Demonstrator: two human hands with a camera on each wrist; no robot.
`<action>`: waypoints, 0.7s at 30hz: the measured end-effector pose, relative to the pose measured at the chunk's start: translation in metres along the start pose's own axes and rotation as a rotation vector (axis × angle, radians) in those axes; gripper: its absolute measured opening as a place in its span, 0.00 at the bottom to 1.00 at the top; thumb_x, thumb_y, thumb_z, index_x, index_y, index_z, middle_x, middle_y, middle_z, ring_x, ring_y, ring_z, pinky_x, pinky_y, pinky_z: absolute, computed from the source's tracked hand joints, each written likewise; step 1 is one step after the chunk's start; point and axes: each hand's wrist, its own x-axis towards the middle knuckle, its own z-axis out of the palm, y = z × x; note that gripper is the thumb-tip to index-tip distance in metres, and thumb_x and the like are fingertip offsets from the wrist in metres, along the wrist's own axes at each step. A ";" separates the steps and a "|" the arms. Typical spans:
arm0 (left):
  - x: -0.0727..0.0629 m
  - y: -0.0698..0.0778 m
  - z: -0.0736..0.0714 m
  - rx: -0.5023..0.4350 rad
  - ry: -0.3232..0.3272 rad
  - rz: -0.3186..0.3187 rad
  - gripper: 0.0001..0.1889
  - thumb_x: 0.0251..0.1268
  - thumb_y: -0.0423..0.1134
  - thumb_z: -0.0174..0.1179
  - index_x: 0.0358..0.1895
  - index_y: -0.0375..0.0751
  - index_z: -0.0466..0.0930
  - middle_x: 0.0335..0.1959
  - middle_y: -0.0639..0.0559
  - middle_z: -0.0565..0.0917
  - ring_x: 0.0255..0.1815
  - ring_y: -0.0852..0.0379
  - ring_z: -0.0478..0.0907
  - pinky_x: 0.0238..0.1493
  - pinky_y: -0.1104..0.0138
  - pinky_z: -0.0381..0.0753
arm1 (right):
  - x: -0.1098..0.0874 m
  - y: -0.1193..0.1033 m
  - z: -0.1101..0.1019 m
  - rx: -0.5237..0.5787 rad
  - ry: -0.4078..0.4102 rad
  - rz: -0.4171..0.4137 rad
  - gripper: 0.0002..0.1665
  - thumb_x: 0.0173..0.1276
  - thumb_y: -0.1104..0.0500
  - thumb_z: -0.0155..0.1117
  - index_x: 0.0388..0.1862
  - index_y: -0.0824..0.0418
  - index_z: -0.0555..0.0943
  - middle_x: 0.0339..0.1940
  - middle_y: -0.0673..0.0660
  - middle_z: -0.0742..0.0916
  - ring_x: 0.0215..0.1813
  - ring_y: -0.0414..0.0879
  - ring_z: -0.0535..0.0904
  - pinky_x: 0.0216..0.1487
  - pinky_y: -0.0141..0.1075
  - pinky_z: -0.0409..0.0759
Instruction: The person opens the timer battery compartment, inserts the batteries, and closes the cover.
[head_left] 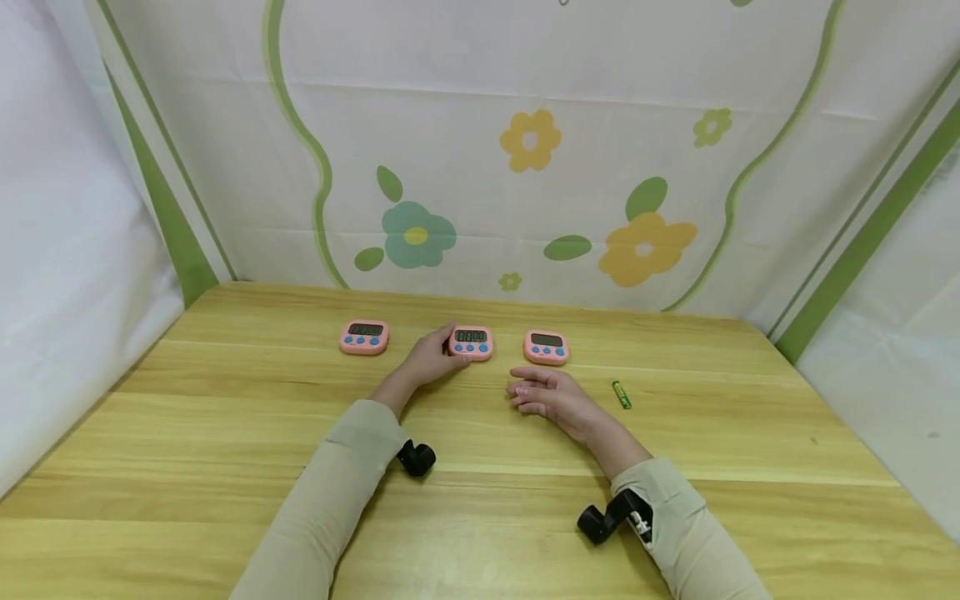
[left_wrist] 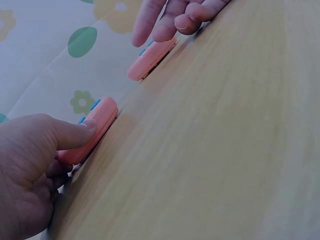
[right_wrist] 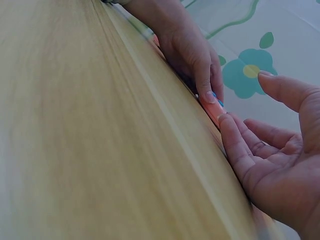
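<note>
Three pink digital timers with blue buttons form a row on the wooden table. My left hand (head_left: 431, 358) pinches the middle timer (head_left: 470, 343) by its left side; in the left wrist view the thumb presses its front edge. That timer's screen shows digits and it lies face up. To its right sits another timer (head_left: 546, 347) with a blank screen. My right hand (head_left: 551, 398) hovers just in front of this one, fingers loosely extended and holding nothing. The third timer (head_left: 364, 337) rests left of my left hand, digits on its screen.
A small green battery (head_left: 622, 395) lies on the wooden table (head_left: 480, 533), right of my right hand. Behind the table's back edge hangs a white curtain (head_left: 465, 75) with printed flowers, and white cloth also closes off both sides.
</note>
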 end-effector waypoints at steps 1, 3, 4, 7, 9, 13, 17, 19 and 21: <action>0.000 0.000 0.000 -0.002 0.001 0.001 0.37 0.56 0.41 0.58 0.64 0.32 0.49 0.62 0.39 0.58 0.61 0.47 0.55 0.59 0.59 0.58 | 0.000 0.000 0.000 -0.002 0.001 0.001 0.32 0.61 0.65 0.55 0.60 0.76 0.55 0.48 0.69 0.73 0.44 0.49 0.75 0.46 0.38 0.75; 0.000 -0.001 0.000 -0.004 0.003 0.001 0.37 0.55 0.41 0.58 0.64 0.32 0.49 0.62 0.39 0.58 0.61 0.47 0.55 0.59 0.59 0.58 | 0.001 -0.001 0.001 -0.002 0.002 0.003 0.32 0.61 0.65 0.55 0.60 0.76 0.56 0.48 0.69 0.73 0.44 0.50 0.75 0.46 0.39 0.75; 0.001 -0.001 0.000 -0.007 0.004 0.002 0.37 0.55 0.41 0.58 0.64 0.32 0.49 0.62 0.39 0.59 0.61 0.47 0.55 0.59 0.59 0.58 | 0.001 -0.001 0.002 -0.002 0.003 0.006 0.32 0.60 0.65 0.55 0.60 0.76 0.56 0.47 0.68 0.73 0.44 0.50 0.75 0.46 0.39 0.75; 0.001 -0.003 -0.001 -0.016 0.004 -0.002 0.37 0.55 0.41 0.58 0.64 0.32 0.49 0.62 0.40 0.58 0.61 0.47 0.55 0.59 0.60 0.58 | 0.001 -0.004 0.004 -0.001 0.003 0.016 0.32 0.60 0.66 0.55 0.60 0.75 0.57 0.48 0.68 0.73 0.43 0.50 0.75 0.46 0.40 0.74; 0.002 -0.004 -0.001 -0.028 0.005 -0.009 0.36 0.55 0.40 0.58 0.64 0.32 0.50 0.62 0.40 0.58 0.61 0.47 0.54 0.60 0.60 0.57 | 0.002 -0.006 0.004 -0.001 0.011 0.017 0.32 0.59 0.67 0.56 0.60 0.76 0.56 0.48 0.69 0.73 0.42 0.49 0.75 0.46 0.40 0.74; 0.001 -0.006 -0.002 -0.041 0.007 -0.017 0.36 0.55 0.40 0.58 0.64 0.33 0.50 0.62 0.40 0.58 0.62 0.47 0.54 0.60 0.60 0.57 | 0.004 -0.015 0.002 -0.017 0.059 0.008 0.32 0.58 0.67 0.57 0.60 0.76 0.57 0.48 0.71 0.72 0.43 0.51 0.74 0.48 0.42 0.73; 0.002 -0.006 -0.002 -0.051 0.012 -0.017 0.36 0.56 0.39 0.58 0.64 0.33 0.49 0.62 0.39 0.58 0.62 0.47 0.53 0.60 0.60 0.57 | 0.006 -0.025 -0.010 -0.115 0.109 -0.021 0.33 0.58 0.65 0.59 0.59 0.75 0.59 0.49 0.71 0.72 0.48 0.58 0.71 0.51 0.47 0.70; 0.002 -0.006 -0.002 -0.067 0.014 -0.018 0.36 0.55 0.38 0.58 0.64 0.33 0.49 0.62 0.40 0.58 0.62 0.47 0.53 0.60 0.60 0.57 | 0.008 -0.030 -0.018 -0.200 0.129 -0.046 0.33 0.58 0.63 0.59 0.59 0.74 0.60 0.49 0.70 0.72 0.50 0.60 0.69 0.51 0.50 0.68; 0.002 -0.006 -0.002 -0.083 0.018 -0.021 0.36 0.55 0.37 0.58 0.64 0.33 0.49 0.62 0.40 0.58 0.62 0.47 0.54 0.60 0.60 0.57 | 0.010 -0.035 -0.027 -0.274 0.156 -0.064 0.32 0.58 0.63 0.59 0.59 0.73 0.61 0.48 0.70 0.72 0.50 0.61 0.68 0.51 0.52 0.67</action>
